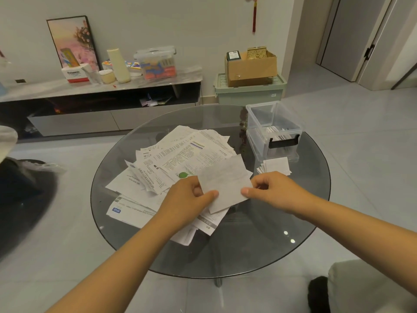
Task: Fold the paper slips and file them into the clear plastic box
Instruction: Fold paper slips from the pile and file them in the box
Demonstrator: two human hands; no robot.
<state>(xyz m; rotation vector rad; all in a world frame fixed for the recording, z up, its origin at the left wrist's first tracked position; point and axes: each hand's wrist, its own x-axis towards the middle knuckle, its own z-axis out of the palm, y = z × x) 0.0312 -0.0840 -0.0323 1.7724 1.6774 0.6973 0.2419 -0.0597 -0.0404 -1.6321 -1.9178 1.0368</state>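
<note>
Item: paper slip (pixel 225 186). We held it above pile of papers (pixel 180 159), left hand (pixel 187 199) pinching left edge, right hand (pixel 270 188) pinching right edge; fingers on both curled round slip, thumbs on top, likely to keep it taut for folding.
Item: clear plastic box (pixel 274 129). Stood open on desk (pixel 259 245) at right, near reach, some folded slips inside.
Item: small stack of folded slips (pixel 276 166). Lay just before box, apparently awaiting filing.

A blue label on a paper sheet (pixel 126 211) reads "HYLO", upside down; a white box (pixel 75 74) reads "Panasonic".
</note>
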